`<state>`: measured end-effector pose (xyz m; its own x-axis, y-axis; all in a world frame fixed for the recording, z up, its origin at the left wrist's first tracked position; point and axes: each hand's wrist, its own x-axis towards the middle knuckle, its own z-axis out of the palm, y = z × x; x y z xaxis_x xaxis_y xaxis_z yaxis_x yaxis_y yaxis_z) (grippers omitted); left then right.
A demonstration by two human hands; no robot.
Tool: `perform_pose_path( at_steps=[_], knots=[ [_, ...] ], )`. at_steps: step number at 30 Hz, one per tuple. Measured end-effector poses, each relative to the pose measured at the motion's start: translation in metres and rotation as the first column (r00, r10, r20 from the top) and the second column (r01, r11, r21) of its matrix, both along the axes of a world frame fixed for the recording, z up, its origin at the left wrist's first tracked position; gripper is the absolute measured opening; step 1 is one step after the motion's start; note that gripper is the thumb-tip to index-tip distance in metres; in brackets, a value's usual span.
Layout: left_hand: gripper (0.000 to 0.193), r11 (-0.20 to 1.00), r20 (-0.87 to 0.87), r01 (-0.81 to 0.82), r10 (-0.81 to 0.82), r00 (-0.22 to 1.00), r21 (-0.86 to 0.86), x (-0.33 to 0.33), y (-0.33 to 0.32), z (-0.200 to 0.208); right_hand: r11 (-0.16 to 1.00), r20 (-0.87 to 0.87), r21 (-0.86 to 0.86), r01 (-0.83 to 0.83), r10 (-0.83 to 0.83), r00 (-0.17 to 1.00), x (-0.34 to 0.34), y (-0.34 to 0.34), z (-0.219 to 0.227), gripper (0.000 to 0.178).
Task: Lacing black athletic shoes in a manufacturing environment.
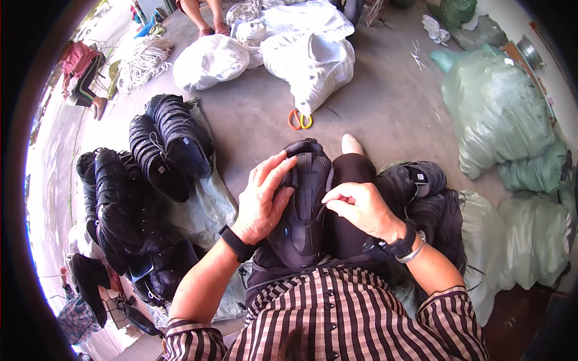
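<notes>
A black shoe (306,201) lies across my lap, its opening toward the far end and its toe toward my body. My left hand (264,195) grips it along the left side, fingers over the tongue and thumb on the upper. My right hand (361,207) is closed in a pinch at the shoe's right edge. Whatever sits between those fingertips is too small to make out. Bands circle both wrists, and a silvery bangle (413,248) hangs on the right one.
Stacked black shoes (171,135) stand at the left, with more black shoes (421,180) at my right. Orange-and-yellow-handled scissors (300,119) lie beyond my knees, beside a white bag (313,63). Green sacks (500,114) fill the right side. A seated person (81,72) is far left.
</notes>
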<state>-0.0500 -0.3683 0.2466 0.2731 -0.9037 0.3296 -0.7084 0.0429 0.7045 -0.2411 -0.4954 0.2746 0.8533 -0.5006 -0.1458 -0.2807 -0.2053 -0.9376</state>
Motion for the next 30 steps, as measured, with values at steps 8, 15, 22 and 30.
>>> perform_pose_path(
  at_steps=[8, 15, 22, 30],
  knots=[
    [0.056, 0.995, 0.037, -0.005, 0.001, 0.999, 0.104, -0.008, -0.003, 0.012, 0.993, -0.159, -0.092, -0.068, 0.053, 0.986, 0.009, 0.001, -0.008, 0.009],
    [0.064, 0.996, 0.054, -0.007, 0.002, 0.999, 0.088, -0.009, 0.000, 0.010, 0.985, 0.266, -0.043, 0.169, -0.152, 0.952, 0.033, -0.021, -0.012, 0.007],
    [0.062, 0.997, -0.014, -0.023, 0.024, 1.000, 0.077, -0.003, 0.003, 0.003, 0.857, 0.007, -0.515, 0.027, -0.027, 1.000, 0.031, -0.018, -0.013, 0.006],
    [0.071, 0.994, 0.015, 0.007, -0.009, 1.000, 0.112, -0.011, 0.008, -0.003, 0.953, 0.206, -0.248, 0.175, -0.125, 0.971, 0.032, -0.007, 0.018, 0.004]
  ],
)
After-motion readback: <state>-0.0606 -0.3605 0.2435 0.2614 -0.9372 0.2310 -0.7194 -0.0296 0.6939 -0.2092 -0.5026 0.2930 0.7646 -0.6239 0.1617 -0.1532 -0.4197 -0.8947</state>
